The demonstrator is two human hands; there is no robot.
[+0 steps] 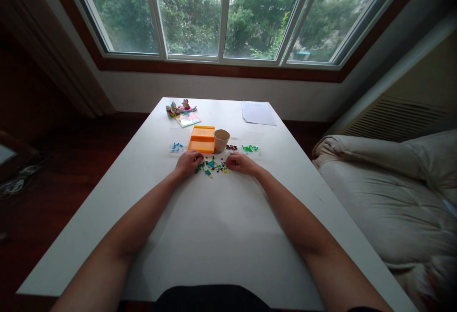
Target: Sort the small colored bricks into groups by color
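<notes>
Small mixed-colour pieces point(213, 165) lie scattered on the white table between my two hands. My left hand point(190, 161) is at the left edge of this pile, its fingers closed together; what they hold, if anything, is too small to make out. At the pile's right edge, my right hand point(240, 162) has its fingers pinched, and their contents are hidden. Beyond the hands are an orange tray point(202, 147) and a tan cup point(222, 140). Blue pieces point(177, 147) sit at the left, brown pieces point(232, 147) and green pieces point(250, 148) at the right.
Small colourful figures point(181, 107) and a shiny card point(188, 119) are at the table's far left. Paper sheets point(258, 113) lie at the far right. A cushioned seat point(378, 198) stands right of the table point(214, 236), and a window is beyond it.
</notes>
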